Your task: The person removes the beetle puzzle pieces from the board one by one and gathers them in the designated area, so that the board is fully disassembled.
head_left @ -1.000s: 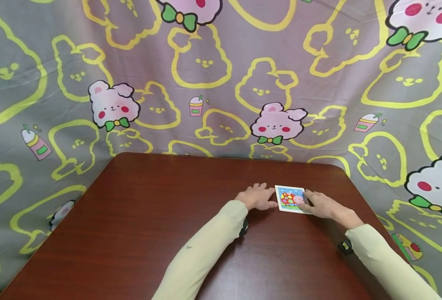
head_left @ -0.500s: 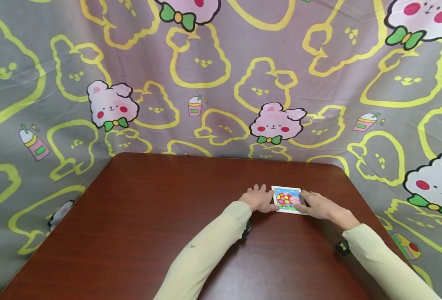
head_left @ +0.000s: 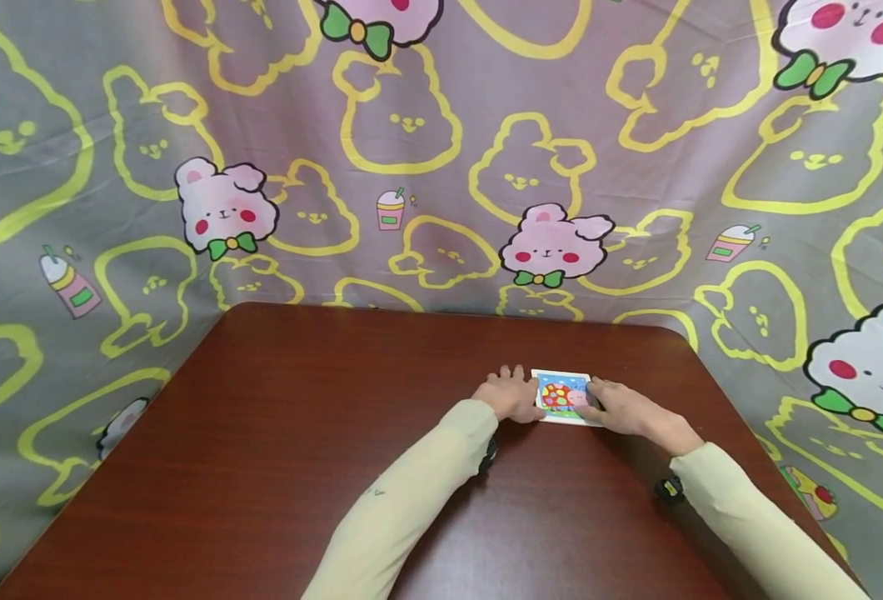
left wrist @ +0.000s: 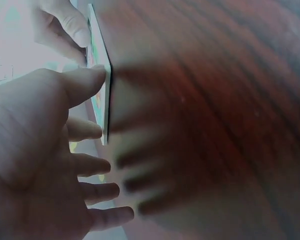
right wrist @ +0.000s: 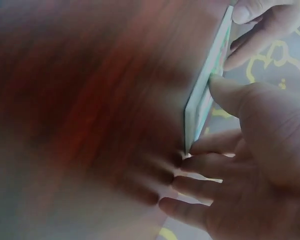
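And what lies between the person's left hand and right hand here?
The white-edged ladybug picture, on the brown table. The head view shows it between the left hand and right hand, with nothing else visible there.

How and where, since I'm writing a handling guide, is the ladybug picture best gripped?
Likely by the opposite side edges of the ladybug picture, left hand from the left, right hand from the right: it appears thin and flat on the table, so its rim offers the easiest hold.
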`<state>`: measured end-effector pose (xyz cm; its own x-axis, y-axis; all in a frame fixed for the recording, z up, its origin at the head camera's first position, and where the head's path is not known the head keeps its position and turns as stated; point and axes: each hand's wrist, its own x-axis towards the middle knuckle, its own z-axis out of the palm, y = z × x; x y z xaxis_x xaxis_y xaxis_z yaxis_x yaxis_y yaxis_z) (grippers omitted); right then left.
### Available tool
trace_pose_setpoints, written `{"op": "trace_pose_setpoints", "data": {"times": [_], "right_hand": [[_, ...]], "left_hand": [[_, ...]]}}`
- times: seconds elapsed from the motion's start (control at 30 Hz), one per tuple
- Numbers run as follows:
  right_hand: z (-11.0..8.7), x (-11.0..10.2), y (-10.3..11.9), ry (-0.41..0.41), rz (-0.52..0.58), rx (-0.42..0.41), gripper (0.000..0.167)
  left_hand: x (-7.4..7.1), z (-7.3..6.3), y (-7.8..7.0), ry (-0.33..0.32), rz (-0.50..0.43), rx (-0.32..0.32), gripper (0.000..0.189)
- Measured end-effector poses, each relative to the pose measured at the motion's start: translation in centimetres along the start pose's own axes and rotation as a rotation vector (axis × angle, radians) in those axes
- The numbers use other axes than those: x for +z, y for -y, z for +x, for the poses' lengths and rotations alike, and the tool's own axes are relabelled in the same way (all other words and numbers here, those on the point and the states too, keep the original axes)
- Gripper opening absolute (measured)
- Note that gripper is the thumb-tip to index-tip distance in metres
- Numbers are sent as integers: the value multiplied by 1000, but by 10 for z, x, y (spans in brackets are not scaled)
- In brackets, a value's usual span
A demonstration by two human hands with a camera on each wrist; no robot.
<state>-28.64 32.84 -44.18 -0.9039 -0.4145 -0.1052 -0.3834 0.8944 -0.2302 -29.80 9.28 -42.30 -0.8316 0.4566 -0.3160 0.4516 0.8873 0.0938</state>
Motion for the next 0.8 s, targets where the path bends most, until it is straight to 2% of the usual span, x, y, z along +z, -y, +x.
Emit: {"op": "trace_pose_setpoints", "data": {"times": [0.1, 0.3, 0.47, 0.63, 0.7, 0.8], "right_hand": [[1, -2, 2, 36, 10, -25, 64], [3, -9, 6, 83, 17, -89, 49], [6, -9, 13, 91, 3, -88, 52], [12, -7, 21, 57, -4, -155, 13], [16, -6, 24, 48, -4, -175, 21], [22, -5, 31, 50, -7, -176, 21]], "left_hand": [[-1, -4, 4, 25, -9, -10, 72], [-2, -9, 15, 52, 0, -7, 71], [-1, -14, 25, 50, -5, 1, 72], [-2, -17, 35, 45, -10, 7, 74], [-2, -18, 38, 36, -9, 5, 75], [-1, -19, 42, 23, -12, -5, 77]]}}
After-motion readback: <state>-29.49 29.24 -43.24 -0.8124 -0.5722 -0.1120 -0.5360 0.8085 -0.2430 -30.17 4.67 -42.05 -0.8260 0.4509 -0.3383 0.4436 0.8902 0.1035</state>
